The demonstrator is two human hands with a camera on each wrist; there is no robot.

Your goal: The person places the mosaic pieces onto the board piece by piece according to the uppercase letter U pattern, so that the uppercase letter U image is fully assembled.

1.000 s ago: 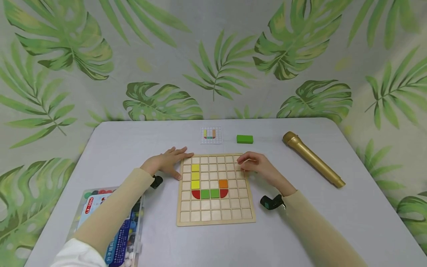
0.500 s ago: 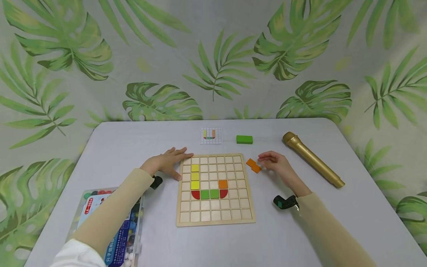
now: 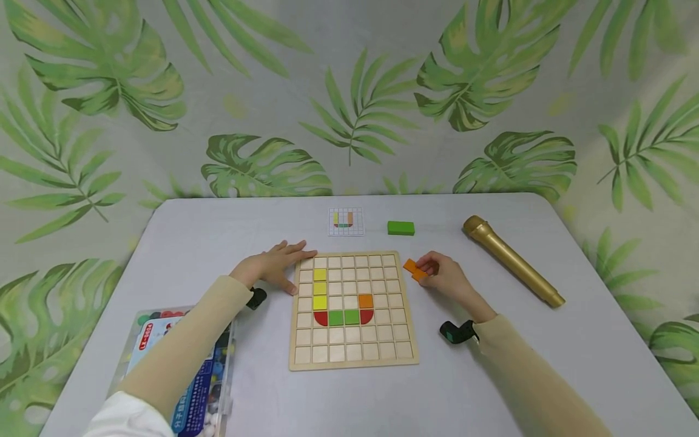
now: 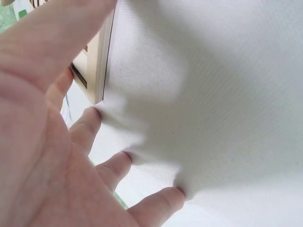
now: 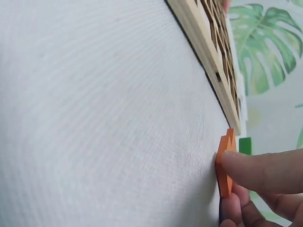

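Note:
My left hand (image 3: 273, 266) lies with spread fingers at the left edge of a wooden grid board (image 3: 349, 366). Its thumb and index finger touch the frame, while other fingertips rest on the cloth in the left wrist view. Right of the board, my right hand (image 3: 445, 276) pinches an orange tile (image 5: 223, 176) between thumb and fingers. A second orange tile (image 3: 411, 265) lies against it. On the board, yellow tiles (image 3: 320, 288), red quarter-round tiles (image 3: 321, 318), green tiles (image 3: 344, 317) and one orange square (image 3: 365, 301) form a J-like shape.
Behind the board lie a small pattern card (image 3: 346, 222) with a U shape and a green block (image 3: 401, 228). A gold microphone (image 3: 513, 261) lies at the right. A clear box (image 3: 225, 388) of coloured pieces sits front left, partly under the left arm.
My right hand moved right from the board's upper right edge, uncovering the two orange tiles, then came back slightly left and took hold of one. The left hand stayed put.

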